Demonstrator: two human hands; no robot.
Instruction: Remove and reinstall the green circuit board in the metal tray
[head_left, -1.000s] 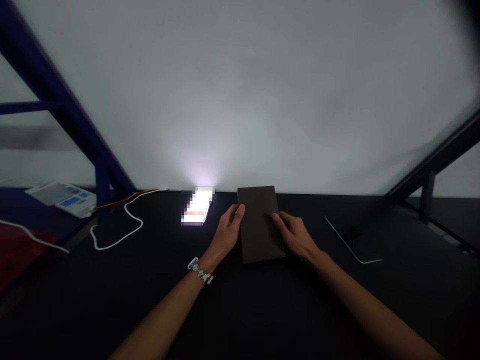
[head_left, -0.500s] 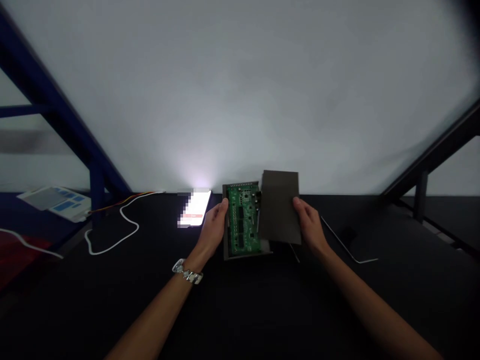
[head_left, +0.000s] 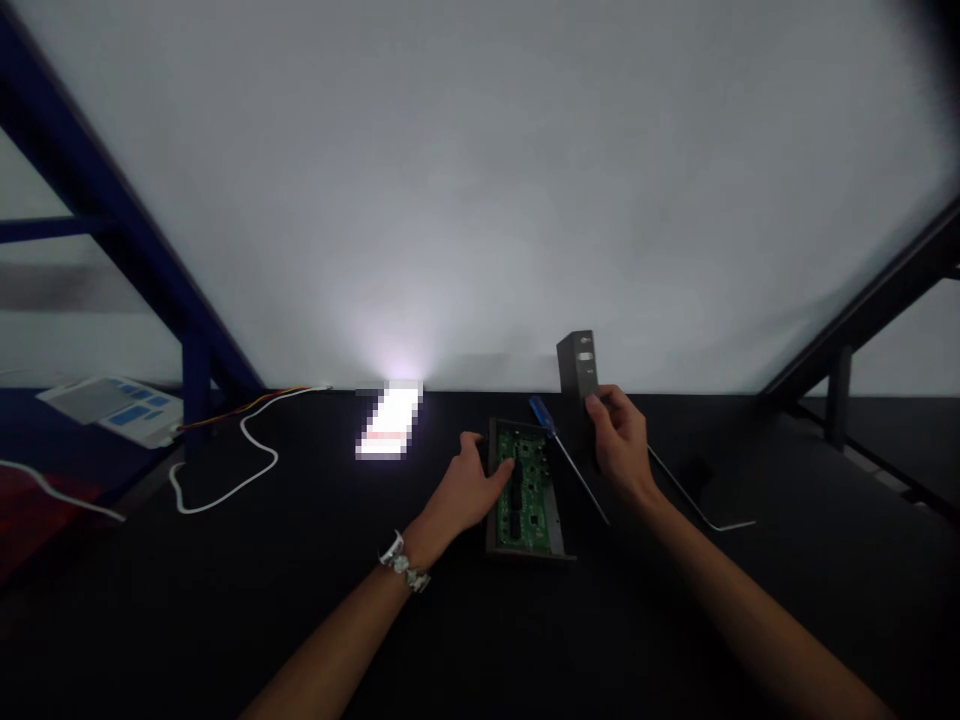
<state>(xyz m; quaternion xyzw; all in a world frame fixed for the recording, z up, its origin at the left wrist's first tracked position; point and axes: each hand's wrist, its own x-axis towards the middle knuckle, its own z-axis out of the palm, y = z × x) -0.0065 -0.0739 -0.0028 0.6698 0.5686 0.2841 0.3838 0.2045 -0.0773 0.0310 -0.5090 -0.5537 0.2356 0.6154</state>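
My left hand (head_left: 469,482) grips the left side of a dark metal case (head_left: 529,550), with its thumb over the green circuit board (head_left: 521,495) inside. My right hand (head_left: 619,435) is shut on a dark grey cover plate (head_left: 577,365), which stands on edge with small openings showing near its top. Between them, a blue-handled screwdriver (head_left: 564,458) lies on the black table, its thin shaft slanting toward me. The lower part of the plate is hidden behind my right hand.
A bent metal rod (head_left: 694,492) lies right of my right hand. A phone with a bright screen (head_left: 388,422) lies to the left. Further left are a white cable (head_left: 244,470), coloured wires, and a printed sheet (head_left: 109,402). Blue steel framing rises at the left.
My right hand has carried the cover plate right and turned it on edge. The case has swung and shifted toward me under my left hand, and the screwdriver now shows fully.
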